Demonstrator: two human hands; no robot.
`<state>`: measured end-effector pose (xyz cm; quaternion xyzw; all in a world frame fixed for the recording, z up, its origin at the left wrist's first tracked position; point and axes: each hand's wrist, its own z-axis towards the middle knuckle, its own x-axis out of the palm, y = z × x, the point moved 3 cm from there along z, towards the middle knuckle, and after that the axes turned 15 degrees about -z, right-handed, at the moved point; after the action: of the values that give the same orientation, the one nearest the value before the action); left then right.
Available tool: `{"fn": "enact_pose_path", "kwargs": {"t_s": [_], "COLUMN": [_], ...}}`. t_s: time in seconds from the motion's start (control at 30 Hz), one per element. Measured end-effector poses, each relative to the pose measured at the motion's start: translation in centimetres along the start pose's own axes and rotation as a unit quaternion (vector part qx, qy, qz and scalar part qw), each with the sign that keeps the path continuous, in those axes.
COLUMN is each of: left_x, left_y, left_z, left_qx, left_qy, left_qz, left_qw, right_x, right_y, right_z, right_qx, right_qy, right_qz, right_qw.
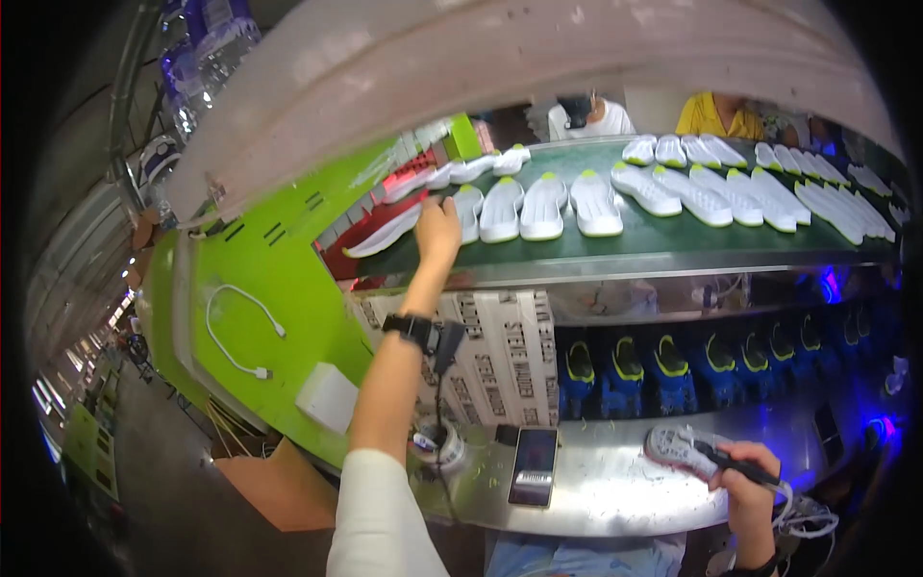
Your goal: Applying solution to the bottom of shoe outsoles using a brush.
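My left hand (438,234) reaches up to the left end of the green conveyor, its fingers closed at the end of a white shoe sole (385,236). That sole lies slanted beside a red-edged opening, and just right of my fingers stands another white sole (468,212). Low on the right, my right hand (748,481) is wrapped round a black pen-like tool (745,465) with a pale cord. A grey-white speckled shoe sole (678,448) meets the fingers of that hand, over the metal bench; whether they grip it too, I cannot tell.
White soles with yellow-green tips line the green conveyor (538,252). Below, blue shoe uppers (673,370) hang in a row. A phone (534,468) and a tape roll (444,450) lie on the metal bench (606,490). A green machine housing (250,337) carries a white cable.
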<state>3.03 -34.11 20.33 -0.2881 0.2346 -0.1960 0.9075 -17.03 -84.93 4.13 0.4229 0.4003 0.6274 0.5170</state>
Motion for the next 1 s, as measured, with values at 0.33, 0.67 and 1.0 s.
{"fn": "enact_pose_path", "kwargs": {"t_s": [0.33, 0.67, 1.0], "left_x": [-5.8, 1.0, 0.0], "left_y": [-1.2, -5.7, 2.5], "left_z": [-7.8, -46.0, -44.9], "left_qx": [-0.131, -0.276, -0.098], "left_qy": [0.067, 0.148, 0.238], "left_qz": [-0.287, -0.537, -0.187], "left_qw": [0.947, 0.784, 0.948], "right_x": [0.2, 10.0, 5.4], "right_y": [-1.8, -11.4, -11.9], "right_z": [0.3, -0.6, -2.0], "right_qx": [0.025, 0.345, 0.339], "right_qy": [-0.008, 0.028, -0.071], "right_qz": [0.080, 0.248, 0.197], "right_qw": [0.996, 0.905, 0.917]}}
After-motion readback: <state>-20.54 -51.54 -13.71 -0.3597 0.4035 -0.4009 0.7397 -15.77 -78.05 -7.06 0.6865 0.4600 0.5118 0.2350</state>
